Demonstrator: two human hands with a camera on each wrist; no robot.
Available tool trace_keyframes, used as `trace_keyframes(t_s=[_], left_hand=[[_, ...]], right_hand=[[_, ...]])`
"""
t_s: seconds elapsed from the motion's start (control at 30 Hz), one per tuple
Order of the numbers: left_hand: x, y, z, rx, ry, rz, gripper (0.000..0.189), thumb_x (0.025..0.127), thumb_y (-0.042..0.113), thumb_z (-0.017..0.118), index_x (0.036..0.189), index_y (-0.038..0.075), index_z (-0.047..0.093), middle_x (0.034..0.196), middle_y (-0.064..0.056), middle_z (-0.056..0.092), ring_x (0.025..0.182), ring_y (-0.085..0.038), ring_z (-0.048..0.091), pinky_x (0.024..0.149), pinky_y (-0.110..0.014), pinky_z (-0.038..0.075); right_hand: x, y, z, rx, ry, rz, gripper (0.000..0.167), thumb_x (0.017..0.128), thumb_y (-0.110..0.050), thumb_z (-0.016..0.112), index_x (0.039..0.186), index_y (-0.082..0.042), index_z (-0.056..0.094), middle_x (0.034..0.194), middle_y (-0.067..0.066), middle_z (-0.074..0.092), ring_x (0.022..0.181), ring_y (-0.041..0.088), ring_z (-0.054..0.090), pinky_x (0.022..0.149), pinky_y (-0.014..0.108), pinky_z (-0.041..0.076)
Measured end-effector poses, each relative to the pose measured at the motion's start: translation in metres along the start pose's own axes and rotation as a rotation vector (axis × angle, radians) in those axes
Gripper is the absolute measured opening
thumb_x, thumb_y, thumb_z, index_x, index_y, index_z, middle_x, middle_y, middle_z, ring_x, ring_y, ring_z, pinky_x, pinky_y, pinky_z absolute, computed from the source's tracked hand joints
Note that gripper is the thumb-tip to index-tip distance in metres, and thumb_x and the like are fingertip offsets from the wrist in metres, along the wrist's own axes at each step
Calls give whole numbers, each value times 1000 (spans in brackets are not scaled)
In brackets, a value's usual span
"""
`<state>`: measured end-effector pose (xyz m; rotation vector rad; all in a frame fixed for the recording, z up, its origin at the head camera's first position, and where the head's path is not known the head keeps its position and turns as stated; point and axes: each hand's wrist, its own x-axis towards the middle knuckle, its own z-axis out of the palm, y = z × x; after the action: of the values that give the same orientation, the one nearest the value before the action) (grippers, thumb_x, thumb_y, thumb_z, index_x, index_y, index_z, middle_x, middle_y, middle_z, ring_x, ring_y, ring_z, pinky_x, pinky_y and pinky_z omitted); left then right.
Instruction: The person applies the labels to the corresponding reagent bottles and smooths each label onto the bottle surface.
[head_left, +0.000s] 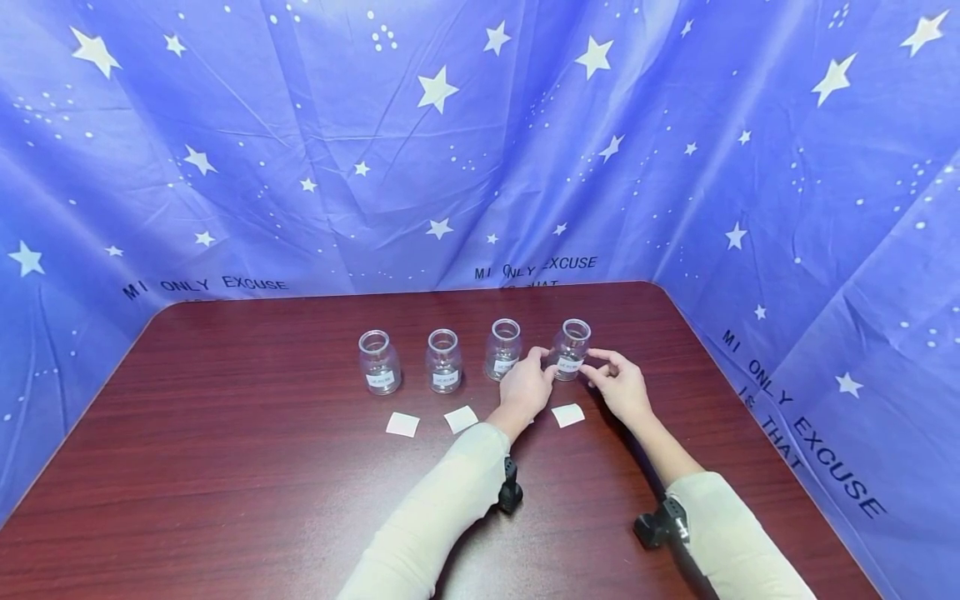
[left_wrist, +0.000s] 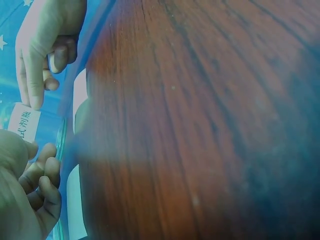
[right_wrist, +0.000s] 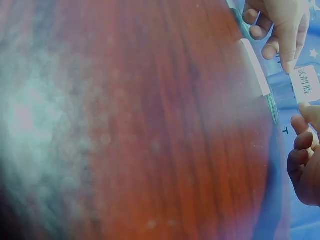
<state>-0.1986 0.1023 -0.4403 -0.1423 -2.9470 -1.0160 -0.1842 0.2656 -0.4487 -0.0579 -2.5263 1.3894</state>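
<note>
A clear glass jar (head_left: 575, 336) stands upright at the right end of a row of jars, with a white printed label (head_left: 569, 365) on its front. My left hand (head_left: 527, 385) holds it from the left, its thumb at the label's edge. From the other side my right hand (head_left: 621, 389) grips the jar, index finger along its side and thumb at the label's right edge. In the right wrist view, the label (right_wrist: 306, 84) shows dark characters between the two thumbs. The left wrist view shows the same label (left_wrist: 25, 122); the other fingers are loosely curled.
Three more labelled jars (head_left: 379, 363), (head_left: 444, 362), (head_left: 503, 350) stand to the left. White paper pieces (head_left: 402, 424), (head_left: 461, 419), (head_left: 567, 415) lie before the row, another mostly behind my left wrist. A starry blue curtain (head_left: 390, 167) surrounds the dark red wooden table (head_left: 225, 467).
</note>
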Motion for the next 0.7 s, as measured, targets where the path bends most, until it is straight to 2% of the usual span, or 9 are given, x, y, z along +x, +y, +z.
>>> trace_keyframes(t_s=[0.23, 0.53, 0.7], left_hand=[[1, -2, 0, -6, 0, -15, 29, 93, 37, 55, 120, 26, 55, 96, 2, 72, 90, -17, 68, 72, -35, 50], [1, -3, 0, 7, 17, -20, 27, 91, 38, 57, 115, 26, 57, 99, 1, 72, 90, -18, 68, 71, -36, 50], [-3, 0, -4, 5, 15, -2, 27, 91, 37, 57, 112, 21, 59, 96, 0, 72, 87, -18, 68, 70, -35, 51]], right_hand=[[0, -2, 1, -7, -12, 3, 33, 84, -18, 70, 114, -7, 64, 69, 19, 67, 56, 9, 59, 50, 18, 38], [1, -1, 2, -10, -23, -3, 32, 85, -17, 68, 114, -5, 63, 69, 20, 66, 55, 10, 58, 48, 18, 36], [2, 1, 0, -29, -22, -15, 29, 86, -16, 66, 113, -4, 64, 65, 12, 66, 55, 8, 57, 49, 18, 36]])
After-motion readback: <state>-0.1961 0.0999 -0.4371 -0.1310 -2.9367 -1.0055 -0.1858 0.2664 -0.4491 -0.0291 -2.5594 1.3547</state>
